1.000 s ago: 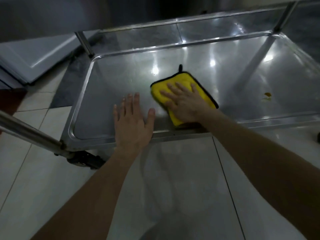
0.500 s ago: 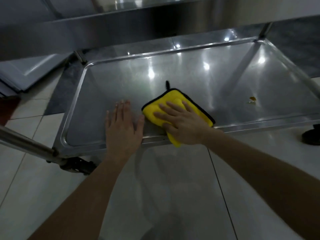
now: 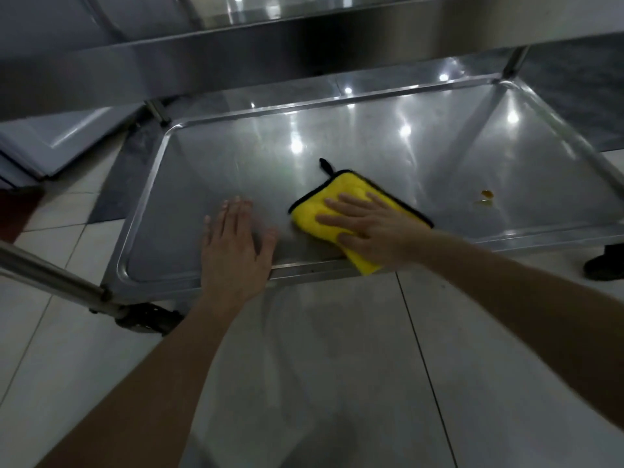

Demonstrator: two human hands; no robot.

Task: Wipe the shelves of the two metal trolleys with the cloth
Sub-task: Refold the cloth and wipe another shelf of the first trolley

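A yellow cloth (image 3: pixel 341 194) with black edging and a small black loop lies folded on the bottom shelf (image 3: pixel 216 170) of a metal trolley, near its front rim. My right hand (image 3: pixel 374 228) presses flat on the cloth, fingers spread, and one corner of the cloth hangs over the rim. To its left, my left hand (image 3: pixel 236 244) rests flat and empty on the bare shelf, with the palm at the front rim. A small orange-brown stain (image 3: pixel 486 195) sits on the shelf further right. The shelf above (image 3: pixel 304 45) crosses the top of the view.
The trolley stands on pale floor tiles (image 3: pixel 320 366). A caster (image 3: pixel 148 320) and a slanting metal tube (image 3: pixel 50 278) are at the front left corner. Another dark caster (image 3: pixel 604 266) shows at the right. A grey panel (image 3: pixel 64 140) lies on the floor at the left.
The view has tilted up, so the upper shelf now fills the top. My right hand has slid the cloth to the right, away from my left hand, which stays put on the shelf.
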